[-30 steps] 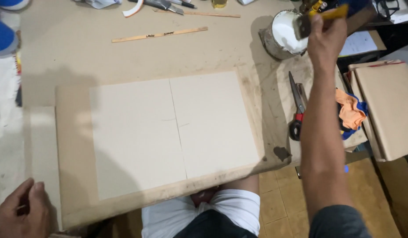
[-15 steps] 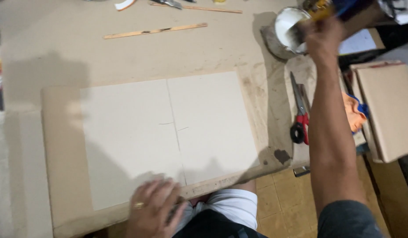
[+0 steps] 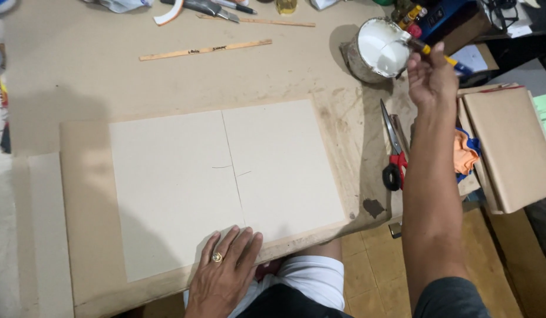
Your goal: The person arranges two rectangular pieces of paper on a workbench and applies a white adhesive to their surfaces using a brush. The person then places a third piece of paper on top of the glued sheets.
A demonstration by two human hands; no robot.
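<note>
My left hand (image 3: 224, 274) lies flat, fingers spread, on the near edge of two pale grey boards (image 3: 226, 176) laid side by side on a sheet of brown paper (image 3: 84, 206). A ring is on one finger. My right hand (image 3: 431, 76) is stretched out to the far right and grips a yellow-handled brush (image 3: 429, 49). The brush tip sits at the rim of a metal pot of white glue (image 3: 379, 50).
Red-handled scissors (image 3: 393, 147) lie right of the brown paper. A wooden stick (image 3: 205, 50) and several tools lie at the table's far side. A brown-wrapped block (image 3: 511, 147) and an orange cloth (image 3: 464, 156) sit at the right. My knees show below the table edge.
My left hand moved from the table's near left corner onto the near edge of the boards. My right hand stayed at the glue pot with the brush.
</note>
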